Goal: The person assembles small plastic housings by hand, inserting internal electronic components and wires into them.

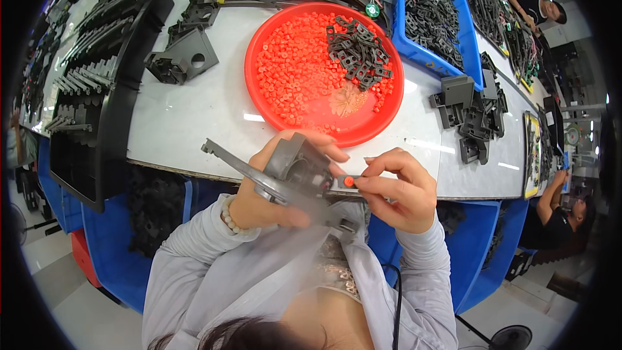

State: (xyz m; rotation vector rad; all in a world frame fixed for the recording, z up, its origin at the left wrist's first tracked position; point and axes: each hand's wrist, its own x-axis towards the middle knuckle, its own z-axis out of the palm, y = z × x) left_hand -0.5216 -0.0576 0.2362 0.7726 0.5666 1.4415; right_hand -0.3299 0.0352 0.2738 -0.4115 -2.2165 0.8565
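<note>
My left hand [249, 199] is wrapped round a dark grey plastic housing [295, 159] with a long thin arm, held tilted in front of my chest; its lower end is blurred. My right hand [405, 188] pinches a small dark clip with an orange-red round bushing [349, 181] on it, close beside the housing. Just beyond both hands stands a round red tray [355, 137]. Small orange-red bushings [285, 58] fill much of it, and a heap of dark flat clips [359, 55] lies on its right side.
A blue bin [476, 68] of small dark parts stands right of the tray. Dark housings [457, 94] are piled below it, more [197, 55] at left. A black rack [107, 149] with long parts borders the left. Blue tubs [116, 246] sit below the table edge. Other people work at right.
</note>
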